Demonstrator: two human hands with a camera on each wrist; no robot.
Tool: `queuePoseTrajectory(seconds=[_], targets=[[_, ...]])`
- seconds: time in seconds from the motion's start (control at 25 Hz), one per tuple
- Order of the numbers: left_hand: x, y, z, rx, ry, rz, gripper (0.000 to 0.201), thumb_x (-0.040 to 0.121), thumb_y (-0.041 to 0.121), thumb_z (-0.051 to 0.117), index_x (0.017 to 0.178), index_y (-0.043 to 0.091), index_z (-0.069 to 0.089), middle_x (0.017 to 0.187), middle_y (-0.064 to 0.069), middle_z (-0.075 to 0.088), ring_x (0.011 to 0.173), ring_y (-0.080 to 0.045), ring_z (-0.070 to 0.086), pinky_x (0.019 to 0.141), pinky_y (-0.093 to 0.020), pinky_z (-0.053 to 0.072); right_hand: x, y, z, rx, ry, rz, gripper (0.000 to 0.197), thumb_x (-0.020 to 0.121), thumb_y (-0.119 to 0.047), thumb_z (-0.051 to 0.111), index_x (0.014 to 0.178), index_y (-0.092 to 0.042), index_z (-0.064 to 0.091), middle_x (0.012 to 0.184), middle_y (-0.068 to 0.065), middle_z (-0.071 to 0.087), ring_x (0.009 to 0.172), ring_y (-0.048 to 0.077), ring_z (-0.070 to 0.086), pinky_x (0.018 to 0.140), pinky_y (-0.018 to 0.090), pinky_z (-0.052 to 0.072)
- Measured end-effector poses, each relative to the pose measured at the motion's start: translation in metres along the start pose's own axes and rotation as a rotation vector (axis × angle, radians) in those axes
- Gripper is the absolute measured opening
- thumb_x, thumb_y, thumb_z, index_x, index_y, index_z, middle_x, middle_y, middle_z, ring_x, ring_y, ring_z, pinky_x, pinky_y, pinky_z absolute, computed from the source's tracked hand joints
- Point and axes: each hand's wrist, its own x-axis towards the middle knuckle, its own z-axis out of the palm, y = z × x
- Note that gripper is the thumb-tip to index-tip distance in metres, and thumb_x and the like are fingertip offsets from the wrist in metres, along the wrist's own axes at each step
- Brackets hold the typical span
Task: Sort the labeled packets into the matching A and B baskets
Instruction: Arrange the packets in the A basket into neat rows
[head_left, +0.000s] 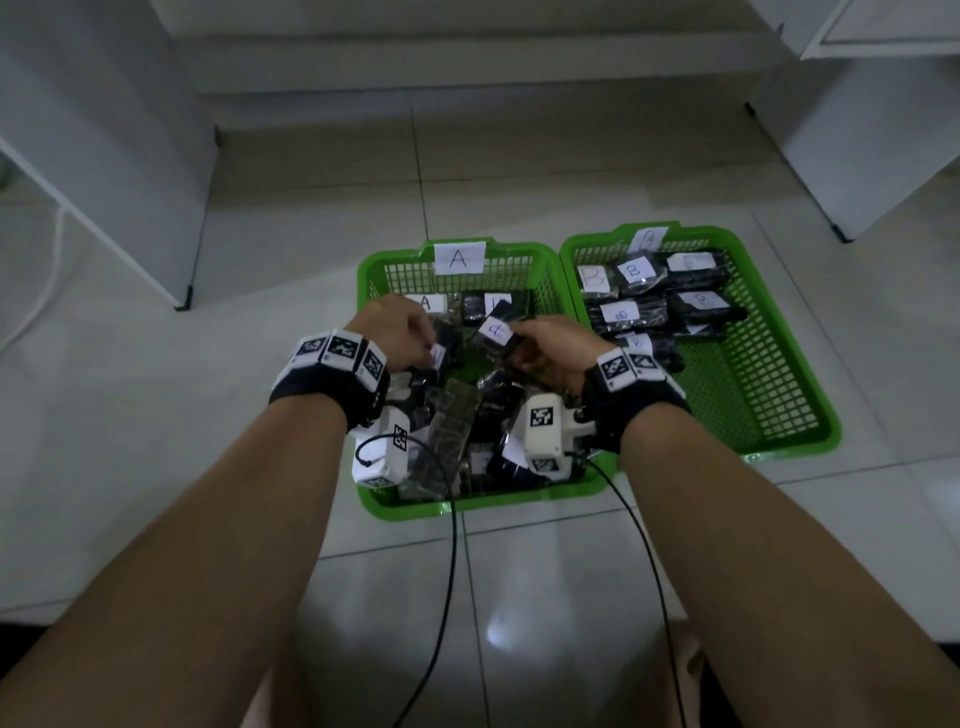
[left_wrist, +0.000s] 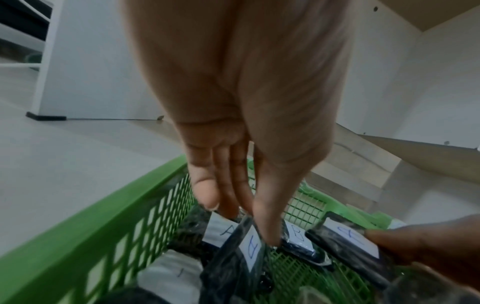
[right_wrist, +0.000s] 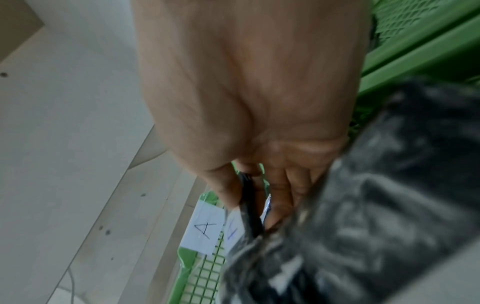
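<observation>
Both bare forearms reach forward and down, side by side, each wrist wrapped in a dark band with square-patterned white tags and a white camera block underneath. Left hand (head_left: 397, 332) points fingers downward, thumb and fingertips (left_wrist: 267, 228) closed in a pinch. Right hand (head_left: 550, 345) is bent inward toward the left one, thumb and fingers (right_wrist: 279, 203) curled in a grip

The head view looks steeply down from above at both green baskets (head_left: 701, 447). Each wrist view looks close along its hand into the A basket (left_wrist: 78, 232), which all three views share.
</observation>
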Motion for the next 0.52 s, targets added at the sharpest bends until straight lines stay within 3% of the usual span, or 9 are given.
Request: queuePoseTrajectory(seconds=[0.08, 0.12, 0.2, 0.36, 0.44, 0.52], targets=[[-0.006, 0.002, 0.006, 0.107, -0.143, 0.041, 0.018, 0.070, 0.020, 0.087, 0.084, 0.018, 0.076, 0.084, 0.008, 0.068, 0.082, -0.012, 0.065, 0.072, -0.025, 0.051, -0.004, 0.003, -0.002, 0.064, -0.029, 0.065, 0.020, 0.104, -0.028, 0.051, 0.104, -0.011, 0.062, 0.070, 0.009, 0.063, 0.059, 0.023, 0.064, 0.053, 0.024, 0.044], [-0.007, 0.003, 0.009, 0.146, -0.153, 0.049, 0.018, 0.070, 0.020, 0.087, 0.084, 0.018, 0.076, 0.083, 0.009, 0.067, 0.082, -0.013, 0.065, 0.072, -0.026, 0.051, -0.005, 0.002, -0.002, 0.089, -0.046, 0.085, 0.019, 0.105, -0.028, 0.050, 0.105, -0.011, 0.059, 0.068, 0.009, 0.063, 0.061, 0.025, 0.068, 0.055, 0.026, 0.047], [-0.009, 0.004, 0.017, 0.138, -0.127, 0.054, 0.010, 0.074, 0.018, 0.083, 0.080, 0.019, 0.075, 0.081, 0.008, 0.067, 0.084, -0.015, 0.066, 0.071, -0.026, 0.049, -0.006, 0.002, -0.001, 0.102, -0.061, 0.096, 0.020, 0.105, -0.028, 0.050, 0.104, -0.010, 0.057, 0.068, 0.009, 0.064, 0.066, 0.030, 0.072, 0.060, 0.032, 0.052], [-0.013, 0.012, 0.020, 0.111, -0.266, 0.031, 0.008, 0.078, 0.018, 0.074, 0.075, 0.024, 0.076, 0.084, 0.005, 0.075, 0.083, -0.017, 0.070, 0.074, -0.029, 0.057, -0.013, -0.002, -0.001, 0.122, -0.106, 0.120, 0.019, 0.103, -0.021, 0.052, 0.100, -0.004, 0.060, 0.080, 0.019, 0.064, 0.074, 0.038, 0.071, 0.071, 0.049, 0.061], [-0.015, 0.014, 0.019, 0.112, -0.260, 0.031, 0.016, 0.076, 0.014, 0.075, 0.084, 0.027, 0.073, 0.086, 0.007, 0.072, 0.082, -0.014, 0.065, 0.072, -0.025, 0.051, -0.017, -0.003, -0.002, 0.095, -0.118, 0.156, 0.017, 0.100, -0.016, 0.053, 0.100, -0.001, 0.062, 0.088, 0.025, 0.068, 0.080, 0.040, 0.071, 0.079, 0.056, 0.061], [-0.017, 0.015, 0.021, 0.186, -0.260, 0.069, 0.029, 0.074, 0.016, 0.082, 0.097, 0.028, 0.070, 0.077, 0.014, 0.062, 0.078, -0.011, 0.060, 0.068, -0.021, 0.044, -0.017, -0.003, -0.002, 0.064, -0.107, 0.166, 0.016, 0.097, -0.013, 0.053, 0.100, -0.001, 0.064, 0.096, 0.027, 0.072, 0.085, 0.041, 0.073, 0.082, 0.056, 0.060]])
